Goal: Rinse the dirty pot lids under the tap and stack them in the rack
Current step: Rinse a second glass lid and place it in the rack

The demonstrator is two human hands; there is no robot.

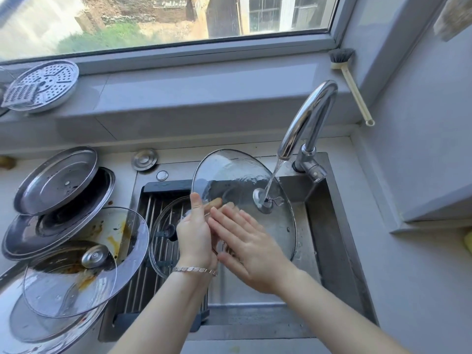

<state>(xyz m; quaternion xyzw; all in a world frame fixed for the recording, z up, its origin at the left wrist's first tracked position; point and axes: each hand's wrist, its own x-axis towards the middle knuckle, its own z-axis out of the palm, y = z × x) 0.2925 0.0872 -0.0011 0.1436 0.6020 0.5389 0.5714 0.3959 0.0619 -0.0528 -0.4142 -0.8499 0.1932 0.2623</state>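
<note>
Glass pot lid stands tilted over the sink with the tap running water onto its centre fitting — the left hand grips its lower edge, fingers curled around the rim, while the right hand lies flat against the glass with fingers spread wide. Another glass lid rests on the roll-up rack just left of the hands, and dirty lids — steel and sauce-smeared glass — are heaped on the counter.
</note>
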